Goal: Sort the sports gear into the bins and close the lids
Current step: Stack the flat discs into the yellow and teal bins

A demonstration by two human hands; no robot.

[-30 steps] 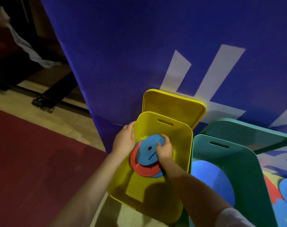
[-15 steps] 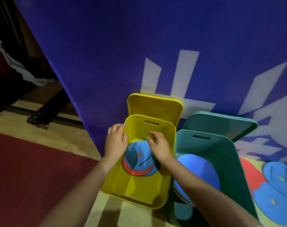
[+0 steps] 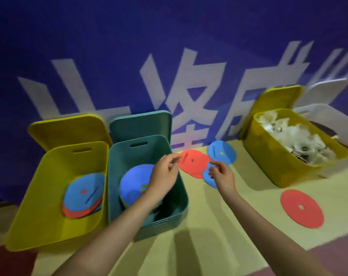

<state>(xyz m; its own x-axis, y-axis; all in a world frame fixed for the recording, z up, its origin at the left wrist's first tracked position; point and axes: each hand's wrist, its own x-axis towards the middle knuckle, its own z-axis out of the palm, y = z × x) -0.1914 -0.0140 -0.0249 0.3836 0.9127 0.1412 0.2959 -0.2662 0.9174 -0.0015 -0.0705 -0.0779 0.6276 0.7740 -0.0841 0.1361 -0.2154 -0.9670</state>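
A yellow bin (image 3: 40, 212) at the left holds a stack of flat discs, blue on top of red (image 3: 83, 195). Beside it a teal bin (image 3: 181, 198) holds a large blue disc (image 3: 134, 182). Both lids stand open against the wall. On the floor right of the teal bin lie a red disc (image 3: 193, 162) and two blue discs (image 3: 222, 152). Another red disc (image 3: 301, 208) lies farther right. My left hand (image 3: 164, 174) hovers over the teal bin with loosely curled fingers, empty. My right hand (image 3: 222, 173) hangs empty over the lower blue disc.
A second yellow bin (image 3: 268, 156) at the right is full of white shuttlecocks (image 3: 300, 140), its lid open. A white bin (image 3: 328, 114) stands behind it. A blue banner wall (image 3: 169, 46) with white characters backs everything. Dark red flooring borders the pale mat.
Both hands left the discs in the left yellow bin and moved right, over the teal bin and the floor discs. The view swung right, revealing the shuttlecock bin.
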